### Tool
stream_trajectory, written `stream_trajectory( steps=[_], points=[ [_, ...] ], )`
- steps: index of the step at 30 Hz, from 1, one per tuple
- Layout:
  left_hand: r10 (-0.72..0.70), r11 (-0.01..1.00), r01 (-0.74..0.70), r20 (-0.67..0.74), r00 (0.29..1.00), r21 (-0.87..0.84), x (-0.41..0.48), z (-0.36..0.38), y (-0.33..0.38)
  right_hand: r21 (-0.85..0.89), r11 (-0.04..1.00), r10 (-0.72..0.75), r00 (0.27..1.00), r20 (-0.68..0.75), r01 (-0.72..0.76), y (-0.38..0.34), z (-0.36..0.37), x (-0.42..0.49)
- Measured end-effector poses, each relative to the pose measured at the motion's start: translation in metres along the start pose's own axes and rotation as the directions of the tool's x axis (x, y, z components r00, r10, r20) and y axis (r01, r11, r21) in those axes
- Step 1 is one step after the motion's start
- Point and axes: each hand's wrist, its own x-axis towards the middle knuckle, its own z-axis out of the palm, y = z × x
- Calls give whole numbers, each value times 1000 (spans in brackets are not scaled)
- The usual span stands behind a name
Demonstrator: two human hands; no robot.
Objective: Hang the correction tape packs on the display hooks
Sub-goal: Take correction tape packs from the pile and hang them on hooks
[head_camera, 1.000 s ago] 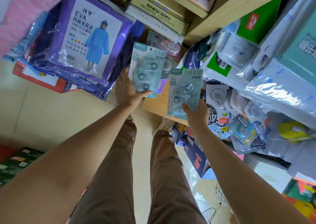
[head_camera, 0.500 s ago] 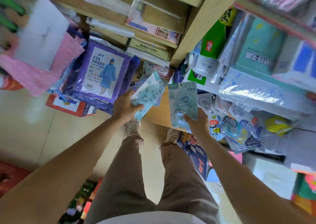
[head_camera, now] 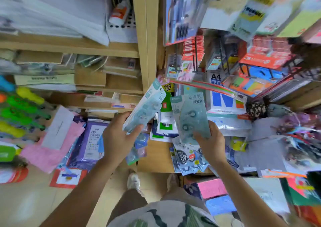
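My left hand [head_camera: 118, 140] grips a pale blue correction tape pack [head_camera: 145, 107] by its lower end; the pack tilts up to the right. My right hand [head_camera: 211, 141] holds a second pale blue pack [head_camera: 190, 117], nearly upright, by its bottom edge. The two packs are apart, side by side, in front of the wooden upright [head_camera: 145, 35]. Black display hooks [head_camera: 195, 56] carrying red and other carded packs stick out above and to the right of both packs. Several more tape packs [head_camera: 184, 159] lie on the low shelf below my right hand.
Wooden shelves [head_camera: 69, 48] with boxes and paper fill the left. A purple raincoat bag [head_camera: 92, 140] and pink sheet [head_camera: 52, 150] lie lower left. A4 paper reams [head_camera: 224, 98] and coloured pads stand behind the right pack. Boxes crowd the floor at the right.
The view has swung upward to the hook rack. Both hands have risen with their packs, and the left pack has tilted further to the right.
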Motion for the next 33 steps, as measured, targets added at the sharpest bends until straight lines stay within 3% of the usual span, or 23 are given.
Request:
stream_trajectory(
  steps=[6,13,20,26,33],
  points=[
    [178,974,-197,-157,971,-109,47,-35,86,140,965,-203,968,-148,223,-82,-48,6],
    [291,895,-367,-293,911,-253,91,-77,160,176,857,-417,852,-316,484,-170,-100,12],
    [398,779,-563,-477,784,-275,139,-120,234,80,747,-555,686,-470,660,-255,-150,29],
    [500,628,-744,-614,610,-228,179,-165,293,36,653,-629,568,-530,757,-325,-194,35],
    [458,498,-826,-729,509,-263,221,-212,370,55,537,-683,472,-557,842,-407,-249,38]
  ],
)
